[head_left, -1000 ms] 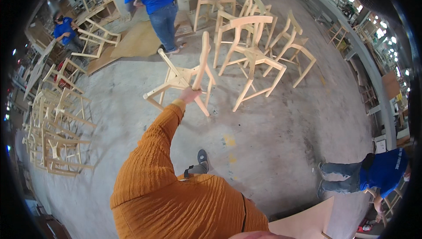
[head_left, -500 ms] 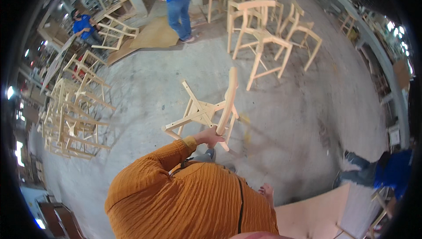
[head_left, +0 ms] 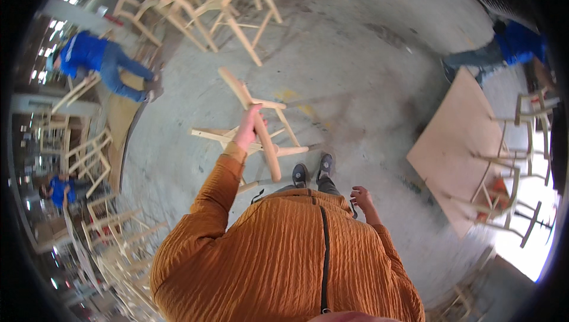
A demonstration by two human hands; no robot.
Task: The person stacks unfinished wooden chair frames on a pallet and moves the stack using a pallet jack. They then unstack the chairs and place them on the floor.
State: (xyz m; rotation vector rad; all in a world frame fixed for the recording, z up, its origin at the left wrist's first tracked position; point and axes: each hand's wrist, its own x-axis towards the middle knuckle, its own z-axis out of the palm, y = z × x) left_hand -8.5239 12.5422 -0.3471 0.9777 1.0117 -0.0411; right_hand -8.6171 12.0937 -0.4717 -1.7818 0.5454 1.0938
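Observation:
My left hand (head_left: 248, 127) is wrapped round the curved backrest of a pale, unpainted wooden chair frame (head_left: 269, 155). No seat panel shows on this frame; its crossed rails and legs spread beneath the backrest, partly hidden by my hand and sleeve. The chair is in front of me, slightly left, close to my shoes. At my right side hangs my right hand (head_left: 361, 199), holding nothing, its fingers loosely bent and apart.
Several similar chair frames (head_left: 228, 5) stand ahead, with more stacked at left (head_left: 121, 233). A large wooden board (head_left: 456, 138) lies right, beside more chairs (head_left: 504, 191). Co-workers in blue are at far left (head_left: 106, 64), lower left (head_left: 61, 190) and far right (head_left: 515, 46).
My view has swung to the right, bringing the board and right-hand chairs further in. The held chair has turned with me, its backrest now slanting the other way. My left hand keeps its grip.

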